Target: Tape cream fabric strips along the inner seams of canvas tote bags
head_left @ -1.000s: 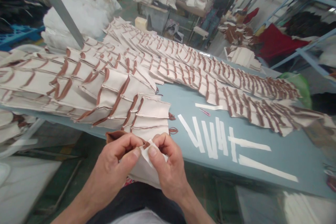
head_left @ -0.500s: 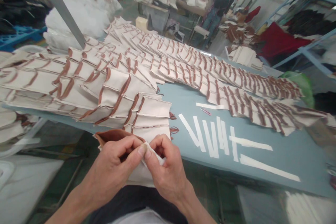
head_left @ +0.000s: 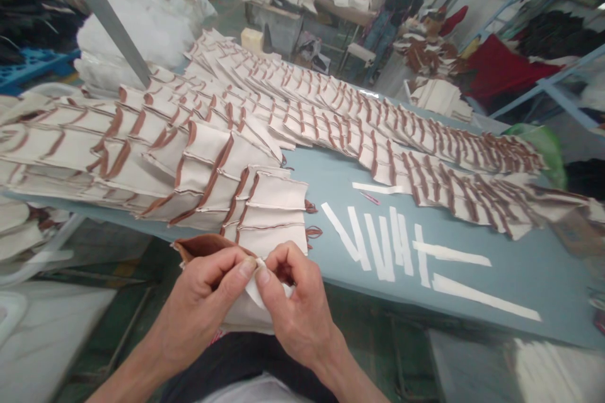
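Cloth (head_left: 246, 315): it is held up in front of the body (head_left: 250, 362), between the two hands, by the near edge of the counter (head_left: 331, 167).
Left hand (head_left: 203, 296): the cloth is pinched by its thumb and finger.
Right hand (head_left: 300, 302): the cloth is pinched just beside that, with a white bit (head_left: 254, 293) seen by the thumb.
In the way: the pinched spot is mostly covered by the hands.
Pile (head_left: 271, 192): many cream pieces with brown edges are laid in rows on the counter, past the hands.
White strips (head_left: 386, 249): they are spread to the right, with a small pink tool (head_left: 370, 198) near them.
Colours: the cloth is cream outside and brown inside, with the brown shown at the left.
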`<state>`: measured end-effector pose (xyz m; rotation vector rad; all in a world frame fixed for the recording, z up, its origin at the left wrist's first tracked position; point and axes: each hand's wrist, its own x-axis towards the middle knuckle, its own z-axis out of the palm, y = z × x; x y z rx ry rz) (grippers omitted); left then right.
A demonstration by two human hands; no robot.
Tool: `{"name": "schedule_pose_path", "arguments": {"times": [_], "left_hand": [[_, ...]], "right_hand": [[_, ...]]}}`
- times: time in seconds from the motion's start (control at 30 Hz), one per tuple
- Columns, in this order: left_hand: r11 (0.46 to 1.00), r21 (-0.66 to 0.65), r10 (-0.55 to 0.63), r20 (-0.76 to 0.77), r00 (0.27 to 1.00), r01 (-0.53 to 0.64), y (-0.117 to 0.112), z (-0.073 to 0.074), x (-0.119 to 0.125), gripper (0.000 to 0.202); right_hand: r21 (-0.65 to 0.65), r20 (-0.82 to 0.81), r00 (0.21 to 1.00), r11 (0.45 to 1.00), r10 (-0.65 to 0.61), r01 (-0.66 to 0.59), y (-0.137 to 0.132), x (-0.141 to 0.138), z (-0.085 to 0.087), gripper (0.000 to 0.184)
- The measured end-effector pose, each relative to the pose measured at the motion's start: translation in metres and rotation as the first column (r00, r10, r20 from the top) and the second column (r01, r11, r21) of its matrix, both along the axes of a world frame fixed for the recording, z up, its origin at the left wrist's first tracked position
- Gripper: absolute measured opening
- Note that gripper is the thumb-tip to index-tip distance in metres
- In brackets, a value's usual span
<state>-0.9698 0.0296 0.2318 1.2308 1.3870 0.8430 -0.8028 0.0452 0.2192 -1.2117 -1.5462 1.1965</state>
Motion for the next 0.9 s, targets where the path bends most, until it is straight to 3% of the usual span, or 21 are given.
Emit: {"name": "schedule_pose_path", "arguments": {"times": [0.2, 0.4, 0.7, 0.9], "left_hand": [[1.0, 0.015, -0.014, -0.022, 1.0, 0.015, 0.003, 0.005, 0.002, 0.052], [0.997, -0.052, -0.046, 0.099, 0.994, 0.052, 0.005, -0.001, 0.001, 0.059], [0.994, -0.099, 0.065, 0.254, 0.965, -0.04, 0.01, -0.014, 0.007, 0.065], [0.996, -0.034, 0.092, 0.208, 0.974, -0.087, 0.01, -0.017, 0.01, 0.056]], "right_hand": [[-0.04, -0.059, 0.998, 0.999, 0.02, -0.022, 0.001, 0.001, 0.001, 0.027], [-0.105, -0.114, 0.993, 0.994, 0.022, -0.034, 0.003, -0.002, 0.002, 0.026], [-0.349, -0.402, 0.915, 0.921, 0.018, -0.172, 0.008, -0.003, -0.011, 0.03], [-0.321, -0.42, 0.907, 0.93, 0.03, -0.179, 0.01, -0.002, -0.013, 0.031]]}}
